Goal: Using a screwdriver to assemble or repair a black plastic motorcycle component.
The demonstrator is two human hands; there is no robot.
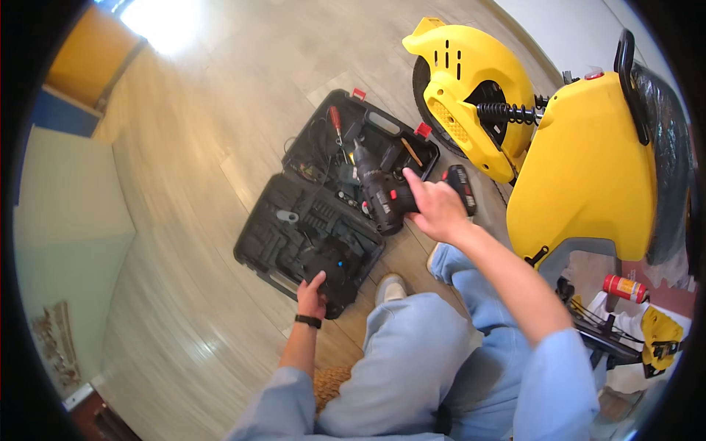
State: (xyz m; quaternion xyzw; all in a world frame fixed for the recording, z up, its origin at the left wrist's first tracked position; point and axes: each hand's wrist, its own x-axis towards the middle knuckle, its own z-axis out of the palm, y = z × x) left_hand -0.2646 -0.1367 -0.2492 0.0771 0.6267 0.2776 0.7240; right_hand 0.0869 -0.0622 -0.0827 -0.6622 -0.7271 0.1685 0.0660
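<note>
My right hand (434, 206) grips a black cordless drill (379, 191) with red switches, its front pointing up-left over an open black toolbox (265, 239) on the floor. My left hand (312, 294) is closed on a dark block (329, 268) with a small blue mark, possibly a charger, at the lower half of the box. A red-handled screwdriver (335, 121), a wooden-handled tool (412, 152), coiled cables (309, 169) and small metal parts lie in the upper half, partly hidden by the drill.
A yellow scooter-like machine (573, 162) and its wheel section (478, 66) stand at right, beside a red canister (625, 287) and black-and-yellow parts (657, 338). Pale panels (70, 206) line the left. Wooden flooring (191, 309) surrounds the toolbox; my legs fill the bottom middle.
</note>
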